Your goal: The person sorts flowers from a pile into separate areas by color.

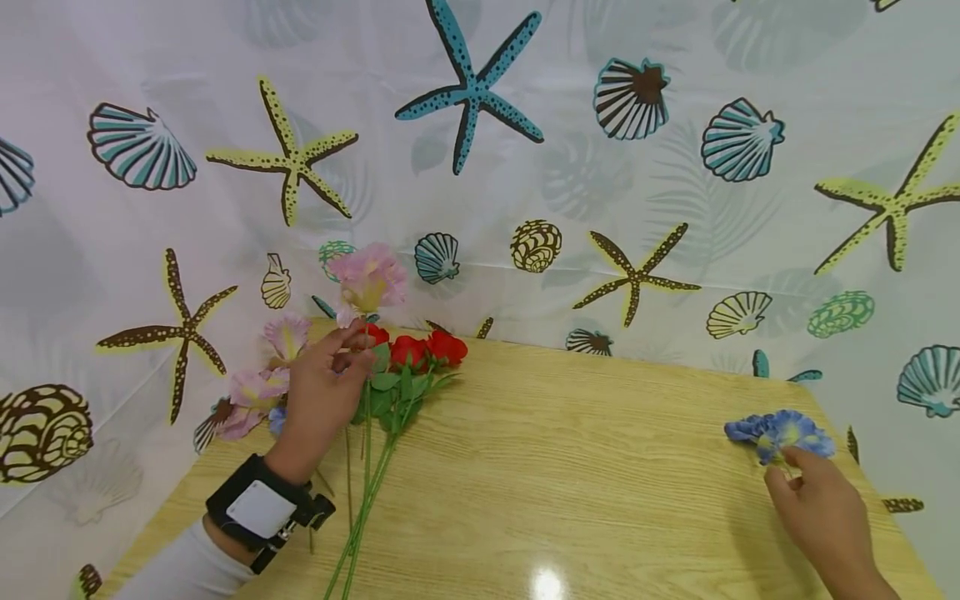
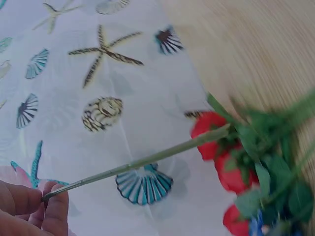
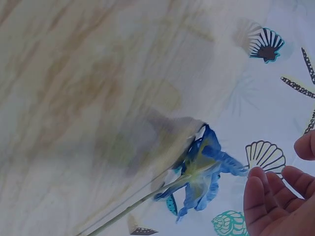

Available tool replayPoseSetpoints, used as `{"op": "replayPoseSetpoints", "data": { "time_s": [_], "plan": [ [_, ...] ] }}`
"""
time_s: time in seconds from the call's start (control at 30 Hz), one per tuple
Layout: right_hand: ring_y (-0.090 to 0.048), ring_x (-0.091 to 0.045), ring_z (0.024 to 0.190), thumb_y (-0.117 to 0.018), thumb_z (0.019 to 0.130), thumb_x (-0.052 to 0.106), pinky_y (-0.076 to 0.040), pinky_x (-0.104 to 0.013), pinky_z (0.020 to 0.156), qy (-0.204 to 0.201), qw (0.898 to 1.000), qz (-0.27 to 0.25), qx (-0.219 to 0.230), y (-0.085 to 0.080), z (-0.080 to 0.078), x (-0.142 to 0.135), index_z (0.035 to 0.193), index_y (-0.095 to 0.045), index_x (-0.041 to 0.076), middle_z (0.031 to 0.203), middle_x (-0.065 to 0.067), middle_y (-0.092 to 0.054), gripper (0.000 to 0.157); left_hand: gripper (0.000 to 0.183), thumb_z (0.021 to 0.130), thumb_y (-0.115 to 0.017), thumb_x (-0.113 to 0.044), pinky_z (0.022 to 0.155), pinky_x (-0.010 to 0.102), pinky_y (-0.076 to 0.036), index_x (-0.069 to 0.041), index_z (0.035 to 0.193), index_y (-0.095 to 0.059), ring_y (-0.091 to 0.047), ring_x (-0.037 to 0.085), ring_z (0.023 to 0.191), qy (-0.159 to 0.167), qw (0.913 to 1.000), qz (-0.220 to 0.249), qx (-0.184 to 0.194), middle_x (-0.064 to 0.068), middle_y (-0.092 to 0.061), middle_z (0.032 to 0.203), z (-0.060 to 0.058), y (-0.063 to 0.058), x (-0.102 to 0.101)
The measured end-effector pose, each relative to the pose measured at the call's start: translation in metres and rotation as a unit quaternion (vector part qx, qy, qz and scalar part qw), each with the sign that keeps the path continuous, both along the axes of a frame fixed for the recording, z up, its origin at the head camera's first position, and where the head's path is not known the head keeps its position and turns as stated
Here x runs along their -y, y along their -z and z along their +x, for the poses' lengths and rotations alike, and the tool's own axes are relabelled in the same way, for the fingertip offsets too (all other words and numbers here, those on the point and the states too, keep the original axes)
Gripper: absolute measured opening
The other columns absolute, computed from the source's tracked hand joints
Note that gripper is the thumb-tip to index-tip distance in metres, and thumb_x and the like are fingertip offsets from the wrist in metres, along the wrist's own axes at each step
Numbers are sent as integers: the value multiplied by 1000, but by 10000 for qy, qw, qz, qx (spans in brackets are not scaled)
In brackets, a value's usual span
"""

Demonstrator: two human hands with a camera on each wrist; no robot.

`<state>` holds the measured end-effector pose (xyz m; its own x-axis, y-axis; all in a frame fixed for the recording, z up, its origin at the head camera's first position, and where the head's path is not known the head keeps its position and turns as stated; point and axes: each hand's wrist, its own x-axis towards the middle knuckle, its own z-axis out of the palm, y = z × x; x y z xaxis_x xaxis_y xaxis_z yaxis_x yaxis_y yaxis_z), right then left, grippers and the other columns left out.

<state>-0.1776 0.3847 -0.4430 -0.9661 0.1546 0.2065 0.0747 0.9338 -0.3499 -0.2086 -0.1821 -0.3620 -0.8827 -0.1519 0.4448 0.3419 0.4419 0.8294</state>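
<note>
My left hand [image 1: 330,375] pinches the stem [image 2: 147,160] of a pink artificial flower [image 1: 371,279] between thumb and fingers, just below the bloom. That flower stands upright above several red roses [image 1: 408,352], whose green stems run toward the near edge of the table. On the right side, my right hand [image 1: 821,504] is beside a blue artificial flower [image 1: 783,435]. Seen from the right wrist, its thumb and loosely bent fingers [image 3: 268,206] are apart, with nothing between them. The blue bloom and its stem [image 3: 135,205] lie left of the fingertips.
More pink flowers [image 1: 251,392] lie at the left edge, with a bit of blue bloom [image 1: 277,419] partly hidden by the left hand. Behind the wooden table [image 1: 562,467] hangs a white curtain [image 1: 525,183] printed with shells and starfish.
</note>
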Motion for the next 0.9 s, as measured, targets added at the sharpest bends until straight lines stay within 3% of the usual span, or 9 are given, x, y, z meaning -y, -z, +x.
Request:
{"op": "replayPoseSetpoints", "data": {
  "time_s": [0.1, 0.23, 0.3, 0.4, 0.67, 0.77, 0.9],
  "plan": [
    [-62, -33, 72, -50, 95, 22, -46, -41, 47, -6, 9999, -87, -67, -2, 1, 8, 123, -55, -12, 114, -35, -55, 45, 34, 95, -57, -14, 70, 13, -52, 1, 125, -57, -64, 7, 83, 510, 9934, 955, 379, 10, -56, 122, 1, -5, -11],
    [-61, -34, 76, -48, 96, 24, -47, -41, 49, -113, 9992, -278, -245, -4, 5, 20, 124, -55, -11, 115, -33, -55, 45, 40, 95, -57, -12, 78, 19, -54, 1, 132, -49, -64, 9, 90, 932, 9677, 2134, 966, 4, -55, 104, 3, -8, -24],
    [-61, -35, 77, -47, 96, 23, -47, -41, 50, -204, 9985, -355, -373, -6, 6, 27, 124, -55, -11, 115, -32, -56, 45, 37, 94, -58, -14, 77, 20, -55, 0, 127, -49, -64, 11, 90, 1016, 9547, 2512, 1230, 0, -55, 100, 2, -9, -30],
    [-61, -35, 78, -48, 97, 24, -47, -40, 49, -311, 9970, -460, -542, -10, 6, 40, 124, -56, -9, 114, -30, -57, 44, 32, 93, -60, -17, 74, 21, -55, -5, 121, -50, -64, 13, 89, 1102, 9448, 2708, 1479, 0, -55, 101, 2, -9, -39],
    [-59, -30, 90, -47, 99, 31, -52, -40, 59, -488, 9873, -1318, -746, -22, 12, 99, 131, -53, 1, 123, -20, -56, 44, 29, 92, -61, -8, 69, 26, -56, -4, 119, -50, -64, 21, 88, 1332, 9332, 2933, 1591, 0, -54, 92, 6, -5, -68],
    [-59, -27, 97, -46, 98, 40, -54, -43, 69, -585, 9799, -1850, -468, -26, 15, 132, 135, -50, 7, 127, -16, -55, 50, 26, 91, -62, -7, 67, 26, -56, -5, 115, -53, -63, 23, 88, 1303, 9356, 2904, 1527, 2, -55, 92, 9, -5, -82],
    [-55, -23, 109, -46, 93, 55, -53, -43, 79, -950, 9654, -2410, 296, -31, 22, 176, 143, -38, 15, 138, -10, -45, 64, 23, 90, -61, -4, 66, 28, -57, -6, 113, -55, -63, 21, 84, 1415, 9424, 2717, 1345, 6, -54, 92, 11, -2, -101]
  ]
}}
